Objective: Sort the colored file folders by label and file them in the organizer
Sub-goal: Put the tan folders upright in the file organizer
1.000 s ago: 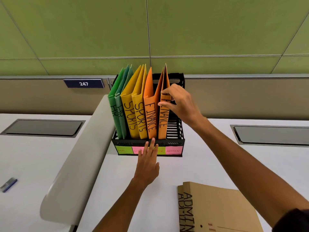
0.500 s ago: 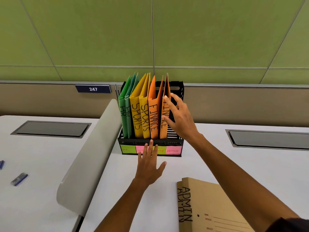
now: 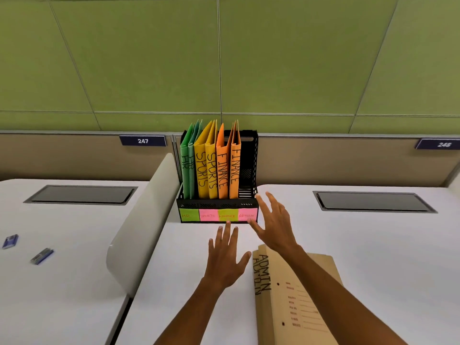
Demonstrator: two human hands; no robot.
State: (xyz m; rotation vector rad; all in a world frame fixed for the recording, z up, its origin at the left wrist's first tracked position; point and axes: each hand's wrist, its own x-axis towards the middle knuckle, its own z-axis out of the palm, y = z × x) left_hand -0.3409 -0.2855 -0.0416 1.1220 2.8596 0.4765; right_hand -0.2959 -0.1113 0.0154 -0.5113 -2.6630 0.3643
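Black mesh organizer (image 3: 216, 204) stands on the white desk (image 3: 348, 245) at 12 o'clock from the hands, its back against the tan partition base. Four compartments, each fronted by a sticky label: green HR (image 3: 188, 215), pink SPORTS (image 3: 208, 215), green third label (image 3: 227, 215) with writing too faint to read, pink ADMIN (image 3: 247, 215). Contents, from 9 o'clock side to 3 o'clock side: two green HR folders (image 3: 187, 168), two yellow SPORTS folders (image 3: 206, 168), two orange FINANCE folders (image 3: 227, 168), all upright with spines facing the camera. Rightmost compartment (image 3: 246, 165), above the ADMIN label, holds no folder. Two tan ADMIN folders (image 3: 298, 302) lie flat, stacked, on the desk at 5 o'clock from the organizer, spines toward 9 o'clock. Left hand (image 3: 225, 257) is palm down over the desk, fingers straight and spread, fingertips just short of the organizer's label strip; it holds nothing, and whether the palm touches the desk cannot be told. Right hand (image 3: 275, 222) is raised at 3 o'clock of the organizer's front corner, fingers spread apart and straight, gripping nothing, its forearm crossing above the ADMIN folders. A curved white divider (image 3: 142, 220) separates this desk from the neighbouring one at 9 o'clock, where two small blue objects (image 3: 41, 256) lie. Plates 247 (image 3: 143, 140) and 246 (image 3: 443, 144) sit on the partition.
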